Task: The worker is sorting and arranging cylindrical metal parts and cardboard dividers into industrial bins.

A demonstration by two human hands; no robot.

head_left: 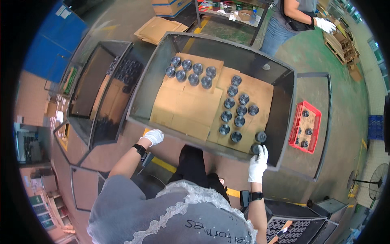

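- Head view: a large grey bin (227, 51) stands before the person, lined with cardboard sheets (185, 105).
- Right hand (258, 164), white-gloved: fingertips at a dark round part (254, 149) in the bin's near right corner; whether the grip is closed around it cannot be told.
- A second dark part (261, 136) sits just beyond that one, toward the far side.
- Left hand (153, 137), also gloved: just beside the bin's near wall, toward the left, fingers curled; grip contents cannot be told.
- Far left in the bin: eight shiny round parts (193, 79) in two rows. Right half: ten similar cylinders (239, 121), loosely grouped.
- Right of the bin: red crate (295, 123) containing several dark pieces (308, 131).
- Far right: a co-worker's gloved hand (325, 25), well apart.
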